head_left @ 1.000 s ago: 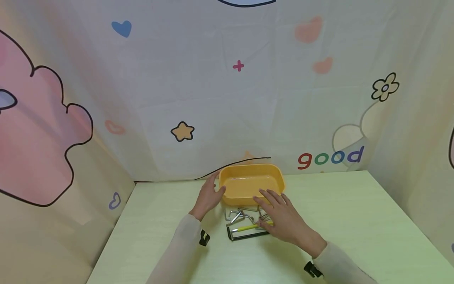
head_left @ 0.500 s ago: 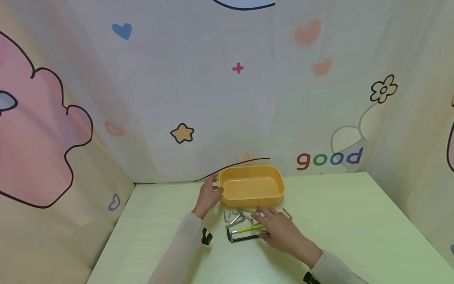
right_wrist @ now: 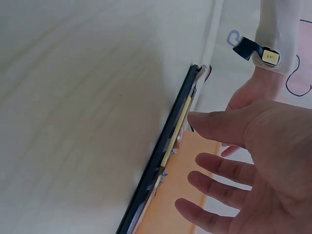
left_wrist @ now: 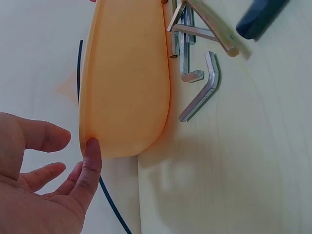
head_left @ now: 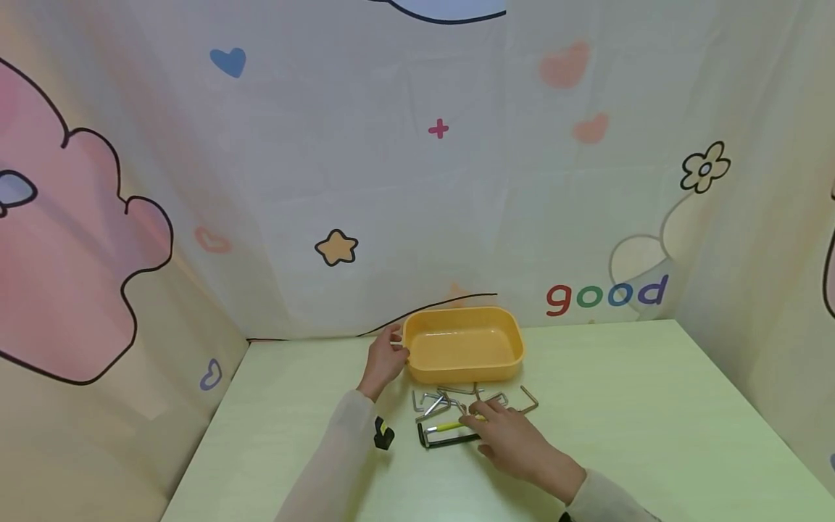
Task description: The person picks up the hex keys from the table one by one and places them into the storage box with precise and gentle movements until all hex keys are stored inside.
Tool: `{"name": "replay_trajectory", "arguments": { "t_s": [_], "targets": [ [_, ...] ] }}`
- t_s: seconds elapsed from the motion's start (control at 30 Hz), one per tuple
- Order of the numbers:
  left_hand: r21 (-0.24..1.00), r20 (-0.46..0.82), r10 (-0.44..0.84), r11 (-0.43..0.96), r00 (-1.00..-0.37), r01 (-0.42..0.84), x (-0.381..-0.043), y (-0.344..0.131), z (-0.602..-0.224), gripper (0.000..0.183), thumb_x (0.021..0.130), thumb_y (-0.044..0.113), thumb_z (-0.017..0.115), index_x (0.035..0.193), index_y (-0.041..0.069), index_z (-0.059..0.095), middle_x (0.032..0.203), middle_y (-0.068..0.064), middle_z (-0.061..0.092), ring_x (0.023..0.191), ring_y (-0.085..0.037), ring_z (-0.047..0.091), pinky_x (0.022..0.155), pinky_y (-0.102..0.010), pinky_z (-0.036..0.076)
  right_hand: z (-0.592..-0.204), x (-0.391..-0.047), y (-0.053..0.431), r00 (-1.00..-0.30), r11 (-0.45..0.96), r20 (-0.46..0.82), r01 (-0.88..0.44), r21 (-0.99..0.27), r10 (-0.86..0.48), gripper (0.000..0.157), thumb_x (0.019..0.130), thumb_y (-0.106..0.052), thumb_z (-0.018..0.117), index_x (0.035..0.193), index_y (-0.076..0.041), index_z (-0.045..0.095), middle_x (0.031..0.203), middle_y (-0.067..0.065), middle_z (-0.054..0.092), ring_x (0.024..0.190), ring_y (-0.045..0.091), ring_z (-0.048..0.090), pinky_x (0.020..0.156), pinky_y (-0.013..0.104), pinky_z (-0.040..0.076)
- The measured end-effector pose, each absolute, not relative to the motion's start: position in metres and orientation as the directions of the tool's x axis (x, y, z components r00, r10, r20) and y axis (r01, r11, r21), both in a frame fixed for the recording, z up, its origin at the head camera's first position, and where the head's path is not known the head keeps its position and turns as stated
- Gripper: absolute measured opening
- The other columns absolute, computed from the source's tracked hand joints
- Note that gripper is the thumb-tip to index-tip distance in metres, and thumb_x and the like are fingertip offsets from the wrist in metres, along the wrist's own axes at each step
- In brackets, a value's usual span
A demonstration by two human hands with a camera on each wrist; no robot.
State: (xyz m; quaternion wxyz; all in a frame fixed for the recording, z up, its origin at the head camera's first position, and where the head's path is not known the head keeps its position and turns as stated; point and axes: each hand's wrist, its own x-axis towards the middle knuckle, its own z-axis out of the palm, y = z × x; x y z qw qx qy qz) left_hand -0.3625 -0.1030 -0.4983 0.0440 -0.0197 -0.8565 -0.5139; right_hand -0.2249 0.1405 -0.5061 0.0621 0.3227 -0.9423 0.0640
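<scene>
My right hand [head_left: 512, 444] and left hand [head_left: 383, 360]: fingers spread. Black hex key [head_left: 451, 441], right hand's nine o'clock: presumably rigid, light, smooth; I'd pinch mid-shaft

The left hand [head_left: 382, 365] reaches farther forward, fingers spread; the right hand [head_left: 513, 441] slants inward, thumb apart from slightly bent fingers.

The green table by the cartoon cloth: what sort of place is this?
Perhaps a makeshift indoor work booth: cartoon-printed cloth rises behind the table and along both sides, and L-shaped metal keys lie near a yellow tray.
</scene>
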Motion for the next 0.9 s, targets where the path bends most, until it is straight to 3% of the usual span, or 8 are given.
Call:
{"name": "replay_trajectory", "arguments": {
  "t_s": [0.2, 0.4, 0.63, 0.9],
  "targets": [
    [0.884, 0.08, -0.026, 0.464, -0.996, 0.058, -0.367, -0.103, -0.501, 0.056, 0.084, 0.001, 0.058, 0.139, 0.001, 0.049, 0.118, -0.019, 0.061, 0.105, -0.028, 0.064, 0.078, -0.033, 0.06, -0.514, -0.223, 0.139, -0.753, 0.762, 0.183, -0.647, -0.03, -0.632, 0.044, 0.08, -0.015, 0.079, 0.122, -0.021, 0.066, 0.116, 0.0, 0.059, 0.108, 0.021, 0.055, 0.074, 0.041, 0.056],
    [0.91, 0.009, -0.056, 0.414, -0.998, -0.015, -0.366, -0.103, -0.502, 0.056, 0.081, 0.0, 0.056, 0.137, 0.003, 0.053, 0.113, -0.017, 0.062, 0.092, -0.022, 0.063, 0.072, -0.027, 0.058, -0.518, -0.221, 0.14, -0.749, 0.759, 0.186, -0.651, -0.025, -0.636, 0.042, 0.081, -0.01, 0.077, 0.12, -0.021, 0.065, 0.114, -0.001, 0.061, 0.106, 0.02, 0.057, 0.077, 0.041, 0.056],
    [0.938, -0.032, -0.051, 0.342, -0.998, -0.047, -0.367, -0.103, -0.504, 0.054, 0.083, 0.0, 0.055, 0.137, 0.001, 0.053, 0.109, -0.015, 0.059, 0.077, -0.015, 0.06, 0.068, -0.025, 0.059, -0.522, -0.222, 0.138, -0.73, 0.745, 0.217, -0.667, -0.022, -0.648, 0.036, 0.084, -0.005, 0.072, 0.117, -0.02, 0.067, 0.108, -0.001, 0.062, 0.102, 0.019, 0.057, 0.073, 0.038, 0.055],
    [0.953, -0.077, -0.047, 0.29, -0.996, -0.087, -0.368, -0.102, -0.504, 0.047, 0.089, 0.003, 0.054, 0.136, 0.0, 0.052, 0.107, -0.013, 0.058, 0.072, -0.012, 0.058, 0.067, -0.025, 0.059, -0.522, -0.224, 0.135, -0.716, 0.733, 0.218, -0.68, -0.002, -0.664, 0.027, 0.088, -0.004, 0.065, 0.111, -0.019, 0.068, 0.101, -0.001, 0.062, 0.096, 0.018, 0.057, 0.064, 0.031, 0.053]
  ]
}}
